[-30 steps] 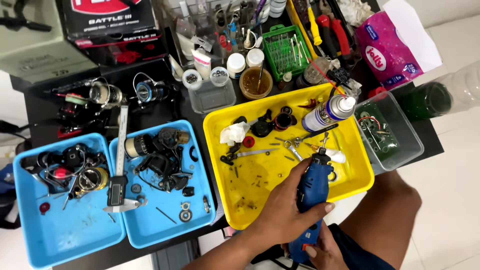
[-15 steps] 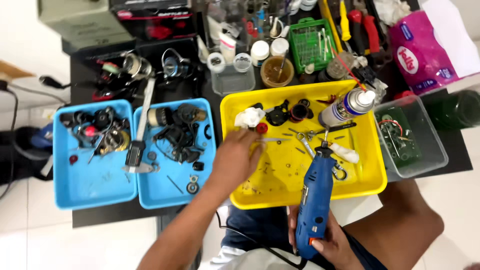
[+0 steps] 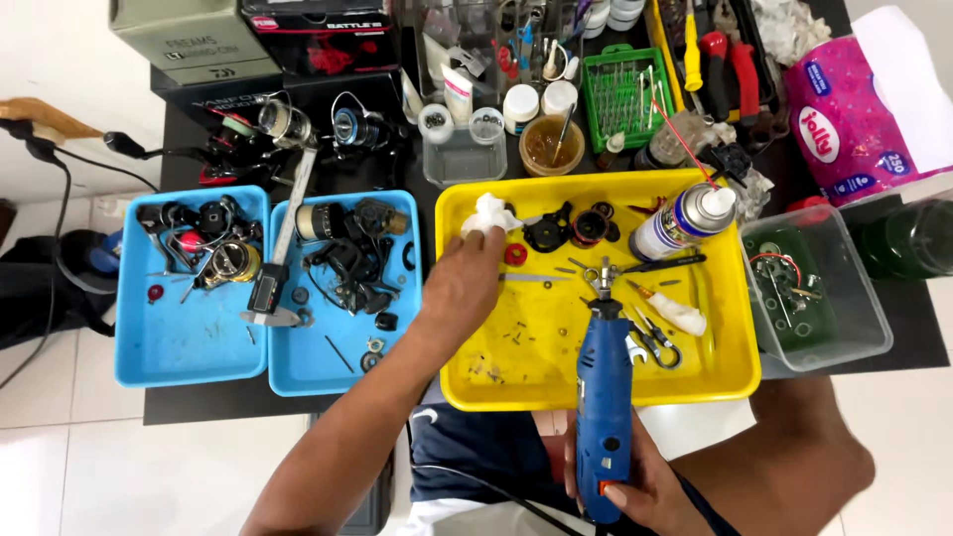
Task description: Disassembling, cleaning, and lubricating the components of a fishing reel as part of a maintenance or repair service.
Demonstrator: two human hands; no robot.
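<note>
Since half a second ago, left hand (image 3: 467,283) has reached further to the yellow tray's (image 3: 740,367) far-left corner; fingers closed on white wad (image 3: 488,213). Right hand (image 3: 635,491) grips blue rotary tool (image 3: 604,407), tip over tray centre. Spray can (image 3: 680,220) lies at tray's right.

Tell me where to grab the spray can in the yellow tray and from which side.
Grip the spray can around the middle of its body, coming from above. It lies on its side, tilted, nozzle and red straw toward the tray's far right corner. Close the fingers across its round width; black parts crowd its base end, so stay clear of there.
</note>
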